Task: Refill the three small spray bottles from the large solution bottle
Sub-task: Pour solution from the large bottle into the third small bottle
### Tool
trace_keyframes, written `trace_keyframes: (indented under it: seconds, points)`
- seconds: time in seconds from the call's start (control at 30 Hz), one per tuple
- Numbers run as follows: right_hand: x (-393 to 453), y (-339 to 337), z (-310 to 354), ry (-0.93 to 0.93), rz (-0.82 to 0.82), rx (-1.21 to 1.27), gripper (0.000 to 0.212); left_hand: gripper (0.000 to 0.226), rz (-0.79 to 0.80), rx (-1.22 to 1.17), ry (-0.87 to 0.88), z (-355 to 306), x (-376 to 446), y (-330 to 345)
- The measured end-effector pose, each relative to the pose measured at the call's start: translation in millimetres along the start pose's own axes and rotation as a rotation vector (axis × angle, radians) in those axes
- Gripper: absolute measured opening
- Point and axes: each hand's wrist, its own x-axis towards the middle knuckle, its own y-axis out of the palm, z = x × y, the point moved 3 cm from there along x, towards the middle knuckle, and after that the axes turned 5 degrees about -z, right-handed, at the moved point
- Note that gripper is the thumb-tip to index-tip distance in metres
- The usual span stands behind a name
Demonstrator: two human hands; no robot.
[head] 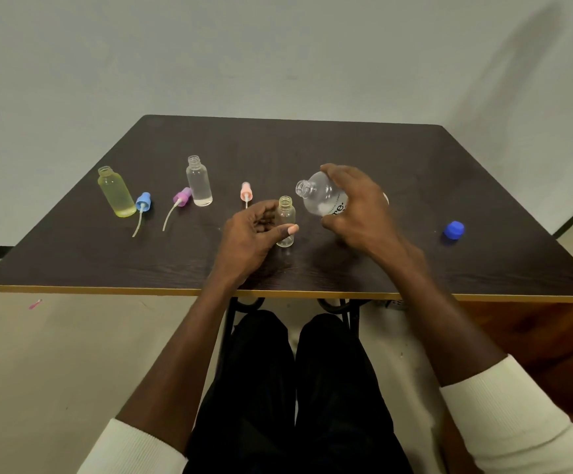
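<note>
My right hand (356, 206) grips the large clear solution bottle (319, 195), tilted with its open mouth pointing left, just above and right of a small clear spray bottle (285, 220). My left hand (254, 234) holds that small bottle upright on the table between thumb and fingers; its neck is open. A second small clear bottle (198, 181) stands uncapped at the back middle with liquid in it. A yellow-tinted small bottle (115, 191) stands uncapped at the left.
Three spray heads lie on the dark table (415, 261): blue (143, 201), purple (181, 196) and pink (246, 192). The large bottle's blue cap (454, 230) sits at the right. The table's front edge runs just before my knees.
</note>
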Motion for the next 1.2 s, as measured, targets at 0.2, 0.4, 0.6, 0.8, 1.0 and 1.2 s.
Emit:
trace_keyframes:
  seconds: [0.2,0.4,0.6,0.8,1.0,1.2]
  points:
    - [3,2,3,-0.032,0.046,-0.027,0.076,0.046,-0.003,0.021,-0.006,2,1,-1]
    - [5,3,11,-0.072,0.110,-0.051,0.076,0.046,0.002,0.033,-0.002,3,2,-2]
    - [8,0,14,-0.097,0.103,-0.092,0.075,0.047,0.008,0.030,-0.002,2,2,-2]
    - [10,-4,17,-0.123,0.110,-0.117,0.073,0.045,0.010,0.028,-0.005,0,1,-2]
    - [11,-4,20,-0.151,0.102,-0.131,0.069,0.045,0.007,0.025,-0.002,-1,0,-2]
    - [14,-4,21,-0.176,0.098,-0.179,0.067,0.045,0.012,0.022,-0.006,-2,-1,-2]
